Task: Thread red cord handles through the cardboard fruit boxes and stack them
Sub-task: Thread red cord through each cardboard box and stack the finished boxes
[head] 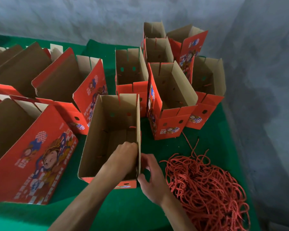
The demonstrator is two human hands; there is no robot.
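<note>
Two hands at box [110, 130] wall: left hand [123, 157] curled inside, right hand [150, 174] outside, hold unclear; cord [133, 127] may slip back out.

boxes [170, 100]: plain brown cardboard inside, red-orange outside with a cartoon figure print in blue, white and yellow plus blue-white checker blobs. white "fresh fruit" lettering on the near left box [32, 155]. cord pile [207, 189]: red, twisted strands. table [123, 205] cover: solid green. wall [265, 97]: mottled grey.
</note>
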